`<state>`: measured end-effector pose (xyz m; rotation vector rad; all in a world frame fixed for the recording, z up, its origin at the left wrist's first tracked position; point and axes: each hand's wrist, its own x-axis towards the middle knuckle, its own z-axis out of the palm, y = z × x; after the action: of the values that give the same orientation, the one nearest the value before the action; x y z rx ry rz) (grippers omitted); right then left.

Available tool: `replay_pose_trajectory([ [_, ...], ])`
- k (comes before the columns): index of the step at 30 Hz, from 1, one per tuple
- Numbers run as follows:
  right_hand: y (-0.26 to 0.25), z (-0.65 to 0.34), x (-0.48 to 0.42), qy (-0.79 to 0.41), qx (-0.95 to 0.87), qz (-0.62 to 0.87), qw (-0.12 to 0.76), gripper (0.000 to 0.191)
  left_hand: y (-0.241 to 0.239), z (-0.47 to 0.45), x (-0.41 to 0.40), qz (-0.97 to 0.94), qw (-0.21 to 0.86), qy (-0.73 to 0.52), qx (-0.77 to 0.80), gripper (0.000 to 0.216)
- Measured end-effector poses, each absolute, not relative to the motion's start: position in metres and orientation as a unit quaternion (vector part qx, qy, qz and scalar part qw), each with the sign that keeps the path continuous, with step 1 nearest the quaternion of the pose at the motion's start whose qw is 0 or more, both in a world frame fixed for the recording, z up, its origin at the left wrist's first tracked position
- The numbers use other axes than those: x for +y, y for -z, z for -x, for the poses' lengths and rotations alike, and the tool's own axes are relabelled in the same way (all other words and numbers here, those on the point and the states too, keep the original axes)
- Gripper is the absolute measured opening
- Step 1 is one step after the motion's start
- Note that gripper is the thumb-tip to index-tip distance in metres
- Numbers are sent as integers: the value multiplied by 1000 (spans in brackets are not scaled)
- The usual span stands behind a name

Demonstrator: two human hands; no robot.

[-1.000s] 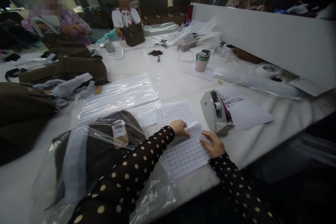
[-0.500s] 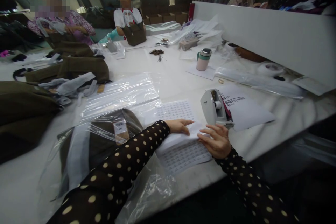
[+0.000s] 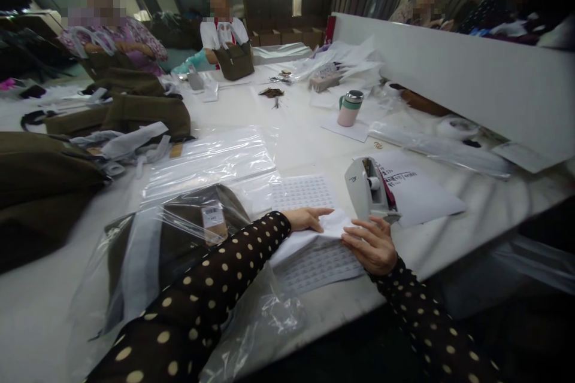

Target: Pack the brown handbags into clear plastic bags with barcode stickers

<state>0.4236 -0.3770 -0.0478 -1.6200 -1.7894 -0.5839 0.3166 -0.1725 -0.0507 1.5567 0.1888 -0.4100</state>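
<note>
On the white table (image 3: 309,143), near its front edge, lies a sheet of small printed labels (image 3: 314,260), part of it folded or lifted into a white flap. Left hand (image 3: 308,218) flat on that flap, fingers stretched toward the right, pressing rather than gripping. Right hand (image 3: 371,245) at the sheet's right edge, fingers loosely curled with tips touching the paper; whether anything is pinched there cannot be told. Just beyond the right hand, a white tape dispenser (image 3: 368,191), resting on a sheet of paper with dark writing (image 3: 417,191). To the left of the labels, a dark bag inside clear plastic wrap (image 3: 179,233), a tag showing on top. Further back, more clear plastic bags (image 3: 211,158), olive bags (image 3: 135,114), a pale cup with a green band (image 3: 349,109). Other people seated at the far side, hands on a bag.
</note>
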Motion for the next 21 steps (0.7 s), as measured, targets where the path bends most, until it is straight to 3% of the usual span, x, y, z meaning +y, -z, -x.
replay_pose_trajectory([
  [7,41,-415,-381,202,-693,626,296,25,37,-305,-167,-775,605,155,92,68],
  [9,36,-405,-377,158,-641,664,351,16,27,-302,-161,-808,564,134,106,67],
  [11,26,-391,-366,38,-512,718,470,3,12,-296,-156,-842,515,94,129,68],
  [13,11,-375,-347,-153,-338,717,589,14,-8,-280,-156,-872,463,35,154,70],
  [15,-7,-359,-323,-332,-213,652,647,24,-32,-249,-163,-911,383,-44,148,64],
  [18,-30,-335,-281,-476,-171,572,646,26,-60,-174,-186,-953,237,-161,95,35],
  [21,-45,-306,-231,-556,-221,539,592,24,-68,-93,-207,-943,180,-254,118,23],
])
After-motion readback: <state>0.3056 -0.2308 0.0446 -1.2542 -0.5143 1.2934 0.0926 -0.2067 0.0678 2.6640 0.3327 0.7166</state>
